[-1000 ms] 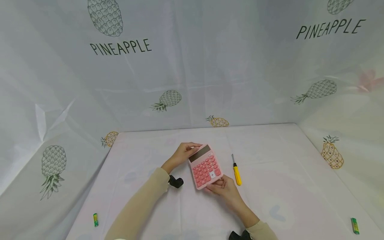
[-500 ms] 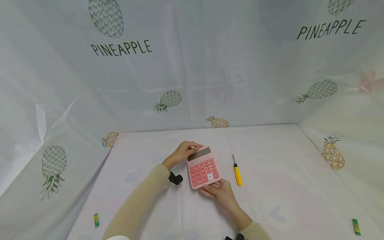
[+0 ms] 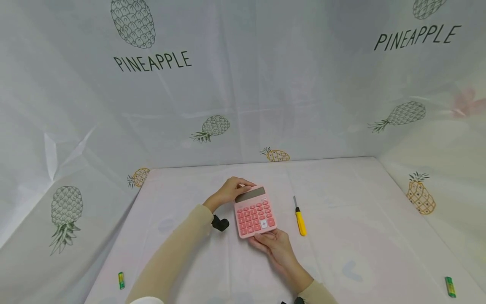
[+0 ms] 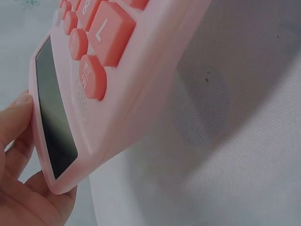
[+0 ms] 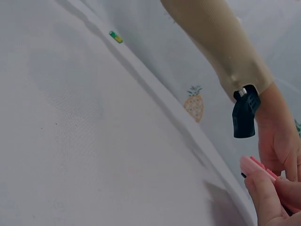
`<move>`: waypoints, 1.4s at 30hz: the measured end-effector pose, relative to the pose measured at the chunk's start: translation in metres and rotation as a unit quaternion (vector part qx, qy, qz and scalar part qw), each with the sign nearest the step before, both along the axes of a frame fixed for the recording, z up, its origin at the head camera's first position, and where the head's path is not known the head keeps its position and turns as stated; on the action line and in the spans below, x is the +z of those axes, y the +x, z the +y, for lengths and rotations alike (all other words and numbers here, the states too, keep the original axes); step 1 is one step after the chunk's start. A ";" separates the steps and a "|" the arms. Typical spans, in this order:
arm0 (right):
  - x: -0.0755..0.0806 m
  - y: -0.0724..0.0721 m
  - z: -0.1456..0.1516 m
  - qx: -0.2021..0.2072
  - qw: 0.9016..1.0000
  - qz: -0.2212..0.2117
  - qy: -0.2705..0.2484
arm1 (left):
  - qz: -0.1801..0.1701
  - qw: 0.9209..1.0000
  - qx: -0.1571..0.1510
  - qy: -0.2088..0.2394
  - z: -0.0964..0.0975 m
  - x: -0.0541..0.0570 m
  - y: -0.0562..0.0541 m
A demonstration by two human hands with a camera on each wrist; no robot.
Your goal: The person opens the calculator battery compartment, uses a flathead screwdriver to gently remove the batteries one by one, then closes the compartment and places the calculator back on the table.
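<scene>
A pink calculator (image 3: 254, 212) with red keys and a dark display is held over the middle of the table. My left hand (image 3: 232, 190) grips its far end by the display, and the left wrist view shows the fingers (image 4: 19, 188) curled round that top edge of the calculator (image 4: 94, 89). My right hand (image 3: 274, 245) holds the near end from below, fingertips (image 5: 261, 193) pinching the pink edge (image 5: 257, 165). The calculator is tilted, with its far end raised off the cloth.
A yellow-handled screwdriver (image 3: 299, 217) lies just right of the calculator. Small green batteries lie at the front left (image 3: 121, 280) and front right (image 3: 449, 286). A white cloth (image 3: 360, 211) with pineapple print covers the table and walls on three sides.
Both hands turned the calculator anticlockwise so it sits straighter, and shifted it slightly left. The right hand drew a little nearer. The screwdriver and batteries stayed put.
</scene>
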State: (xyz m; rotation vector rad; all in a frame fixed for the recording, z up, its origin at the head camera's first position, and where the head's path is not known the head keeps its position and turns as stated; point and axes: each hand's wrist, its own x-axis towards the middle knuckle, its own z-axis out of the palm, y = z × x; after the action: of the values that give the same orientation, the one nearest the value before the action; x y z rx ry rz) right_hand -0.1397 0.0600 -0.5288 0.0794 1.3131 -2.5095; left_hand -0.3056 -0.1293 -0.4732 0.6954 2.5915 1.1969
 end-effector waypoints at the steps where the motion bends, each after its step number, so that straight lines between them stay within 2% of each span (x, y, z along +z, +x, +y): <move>1: 0.000 0.000 -0.001 -0.001 1.000 0.000 -0.001 | 0.002 1.000 -0.001 -0.001 0.000 0.000 0.000; 10: -0.004 0.000 -0.008 -0.024 0.999 -0.021 -0.005 | 0.000 1.000 -0.003 -0.006 0.005 0.004 -0.003; 16: -0.004 0.001 -0.012 -0.040 0.998 -0.040 -0.008 | 0.003 1.000 -0.008 -0.016 0.007 0.003 -0.006; 24: -0.002 0.003 -0.011 -0.027 0.998 -0.057 0.008 | -0.005 1.000 -0.015 -0.023 0.010 0.001 -0.007; 33: 0.003 0.006 -0.011 -0.018 0.997 -0.079 0.001 | 0.005 0.999 -0.027 -0.023 0.014 0.000 -0.008; 42: 0.007 0.011 -0.008 0.002 0.995 -0.101 0.024 | 0.009 0.999 -0.026 -0.034 0.013 -0.007 -0.011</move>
State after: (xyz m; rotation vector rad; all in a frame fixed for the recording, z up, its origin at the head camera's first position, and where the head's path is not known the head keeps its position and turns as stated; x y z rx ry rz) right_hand -0.1292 0.0518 -0.5213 0.3313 1.2879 -2.3943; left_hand -0.3163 -0.1160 -0.4803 0.7586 2.5976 1.0870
